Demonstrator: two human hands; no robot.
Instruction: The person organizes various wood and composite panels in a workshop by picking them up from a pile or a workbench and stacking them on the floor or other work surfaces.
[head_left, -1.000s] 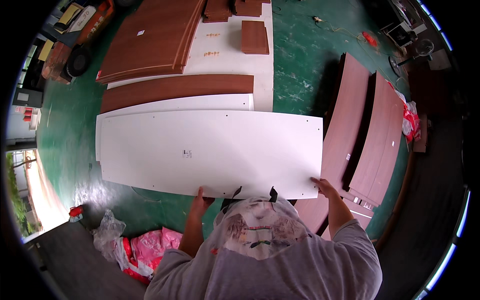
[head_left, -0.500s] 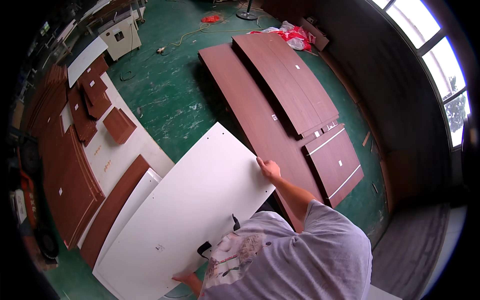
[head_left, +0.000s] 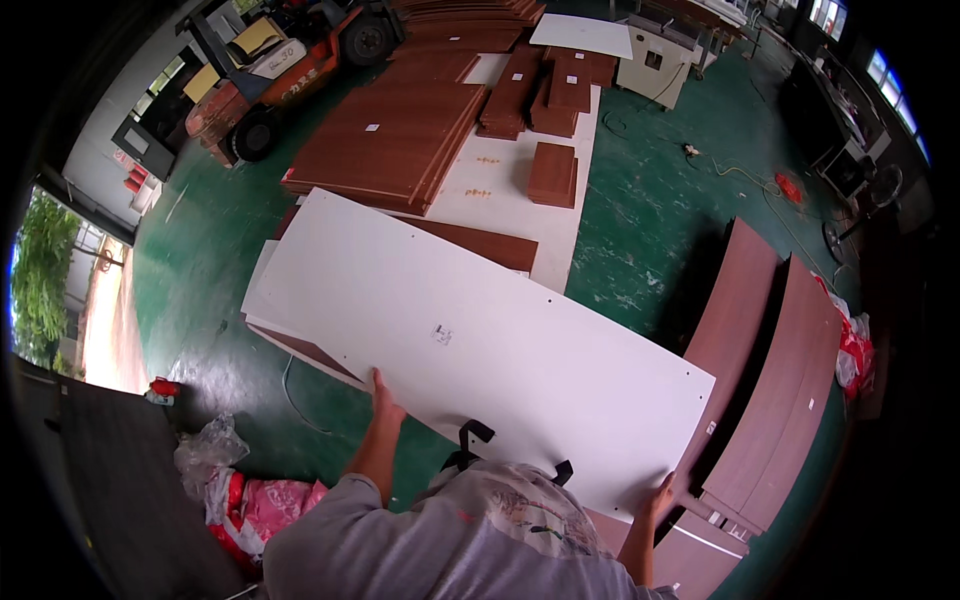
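A long white board (head_left: 520, 350) with small holes along its edges and a small label spans the space before me, held level or nearly so. My left hand (head_left: 386, 396) grips its near long edge, thumb over the top and the other fingers hidden beneath. At the right end, my right hand (head_left: 656, 498) holds the edge in the same way. Two black hooked pieces (head_left: 476, 432) show at the near edge, close to my shirt. Under the board's far left part lie another white board (head_left: 262, 272) and a brown board (head_left: 490, 243).
Stacked brown panels (head_left: 385, 150) lie ahead on a pale sheet (head_left: 560, 240). More brown panels (head_left: 775, 400) are stacked at the right. An orange forklift (head_left: 290, 75) stands far left. Plastic wrapping (head_left: 270, 505) lies near left, and a cable (head_left: 735, 172) crosses the green floor.
My view has swung left, bringing the forklift and doorway into sight. The white board has turned relative to me and now lies more crosswise, with both hands still on it.
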